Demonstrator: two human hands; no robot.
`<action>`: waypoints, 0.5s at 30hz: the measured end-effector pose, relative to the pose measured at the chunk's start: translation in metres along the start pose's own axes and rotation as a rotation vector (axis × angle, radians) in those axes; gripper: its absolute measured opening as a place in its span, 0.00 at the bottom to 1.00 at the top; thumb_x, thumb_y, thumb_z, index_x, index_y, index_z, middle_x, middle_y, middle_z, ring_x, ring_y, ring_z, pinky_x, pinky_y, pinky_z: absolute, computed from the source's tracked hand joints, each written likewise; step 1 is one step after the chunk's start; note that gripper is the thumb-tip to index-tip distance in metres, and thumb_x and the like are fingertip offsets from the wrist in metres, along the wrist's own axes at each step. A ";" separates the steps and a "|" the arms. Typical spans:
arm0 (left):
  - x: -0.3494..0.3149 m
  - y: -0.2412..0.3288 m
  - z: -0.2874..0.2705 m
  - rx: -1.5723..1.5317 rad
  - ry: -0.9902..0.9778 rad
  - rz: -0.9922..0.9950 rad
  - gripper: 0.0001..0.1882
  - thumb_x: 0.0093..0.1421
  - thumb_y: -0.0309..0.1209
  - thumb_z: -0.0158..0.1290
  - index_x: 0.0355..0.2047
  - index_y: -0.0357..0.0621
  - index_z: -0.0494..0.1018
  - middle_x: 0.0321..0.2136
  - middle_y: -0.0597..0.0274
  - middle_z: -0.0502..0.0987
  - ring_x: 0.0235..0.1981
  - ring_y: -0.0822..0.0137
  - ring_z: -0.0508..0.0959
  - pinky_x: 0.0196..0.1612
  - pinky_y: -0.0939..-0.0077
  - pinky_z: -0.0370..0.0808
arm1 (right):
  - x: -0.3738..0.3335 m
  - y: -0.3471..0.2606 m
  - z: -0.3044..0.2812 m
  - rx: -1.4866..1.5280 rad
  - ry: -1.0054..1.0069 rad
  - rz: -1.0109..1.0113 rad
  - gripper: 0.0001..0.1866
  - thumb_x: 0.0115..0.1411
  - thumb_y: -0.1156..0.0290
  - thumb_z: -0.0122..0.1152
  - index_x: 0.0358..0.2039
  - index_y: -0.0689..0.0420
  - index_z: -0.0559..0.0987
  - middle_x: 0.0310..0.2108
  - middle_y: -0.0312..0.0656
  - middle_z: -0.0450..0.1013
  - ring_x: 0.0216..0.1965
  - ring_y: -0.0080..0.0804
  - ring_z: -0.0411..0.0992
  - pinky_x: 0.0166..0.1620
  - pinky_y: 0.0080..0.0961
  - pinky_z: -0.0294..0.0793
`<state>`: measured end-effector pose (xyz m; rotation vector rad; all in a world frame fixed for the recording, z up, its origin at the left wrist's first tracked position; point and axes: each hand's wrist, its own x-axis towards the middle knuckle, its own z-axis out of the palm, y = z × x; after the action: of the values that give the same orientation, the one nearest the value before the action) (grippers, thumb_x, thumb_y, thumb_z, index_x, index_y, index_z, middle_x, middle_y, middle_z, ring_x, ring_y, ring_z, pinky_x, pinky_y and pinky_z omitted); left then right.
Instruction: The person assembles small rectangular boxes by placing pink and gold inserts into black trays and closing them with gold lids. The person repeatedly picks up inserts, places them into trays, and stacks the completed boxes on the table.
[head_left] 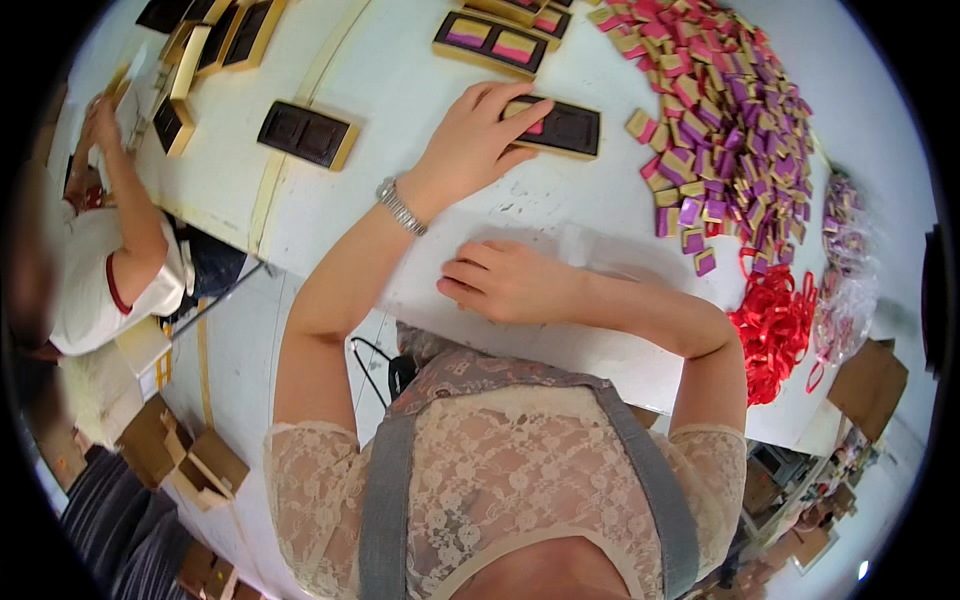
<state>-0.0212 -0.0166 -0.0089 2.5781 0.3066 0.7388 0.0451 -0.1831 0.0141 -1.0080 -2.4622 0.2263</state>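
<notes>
My left hand (485,135) grips the left end of a shallow gold box (572,128) with a dark two-part insert. One finger lies across a pink and gold wrapped piece (536,127) in its left recess, partly covering it; the right recess shows only dark insert. Closer to me, my right hand (510,283) rests at the table's near side with its fingers curled in. What it holds, if anything, is hidden. Just beyond the left hand sits another gold box (490,45) with a purple and a pink piece in its recesses.
A big pile of pink, purple and gold wrapped pieces (735,130) covers the table's right side, beside red ribbons (775,325) and plastic bags (848,260). A dark-insert box (308,135) lies at left. A co-worker's hands (100,125) are at far left, near more boxes (215,45).
</notes>
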 end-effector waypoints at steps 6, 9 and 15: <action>0.004 0.008 -0.011 -0.137 -0.013 -0.106 0.40 0.48 0.30 0.67 0.62 0.48 0.65 0.57 0.57 0.68 0.56 0.52 0.66 0.59 0.62 0.67 | -0.027 0.090 -0.069 -0.226 0.374 0.496 0.09 0.56 0.77 0.64 0.39 0.57 0.81 0.31 0.37 0.73 0.36 0.40 0.70 0.38 0.35 0.73; 0.007 0.005 -0.008 -0.126 -0.028 -0.085 0.42 0.46 0.30 0.68 0.62 0.44 0.63 0.56 0.54 0.68 0.56 0.51 0.67 0.60 0.62 0.67 | -0.037 0.108 -0.064 -0.316 0.429 0.559 0.18 0.52 0.75 0.66 0.45 0.59 0.79 0.34 0.40 0.74 0.37 0.40 0.72 0.38 0.32 0.75; 0.006 0.009 -0.011 -0.114 -0.023 -0.094 0.41 0.46 0.30 0.68 0.61 0.43 0.63 0.56 0.54 0.68 0.56 0.51 0.67 0.59 0.61 0.67 | -0.055 0.094 -0.061 -0.354 0.327 0.540 0.23 0.54 0.73 0.64 0.52 0.64 0.76 0.54 0.47 0.71 0.47 0.45 0.71 0.47 0.37 0.74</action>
<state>-0.0215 -0.0181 0.0066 2.4455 0.3656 0.6730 0.1671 -0.1554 0.0175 -1.7017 -1.9300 -0.2024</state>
